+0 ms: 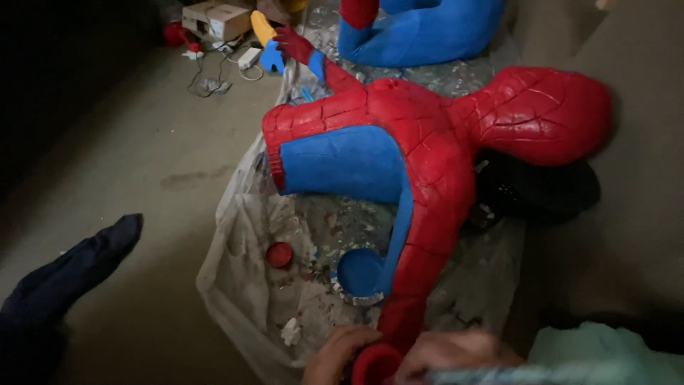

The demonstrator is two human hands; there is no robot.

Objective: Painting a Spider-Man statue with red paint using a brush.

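While both hands are working at the bottom edge of the view, the left hand (333, 354) is cupping one side of a small red pot (375, 363) and the right hand (450, 353) is closing on its other side, fingers curled against it. This pot is sitting just below the arm of a large red-and-blue figure (427, 142) that is lying on a paint-spattered plastic sheet (249, 285). A red lid (279, 254) and a round blue paint tub (358, 274) are resting on that sheet nearby.
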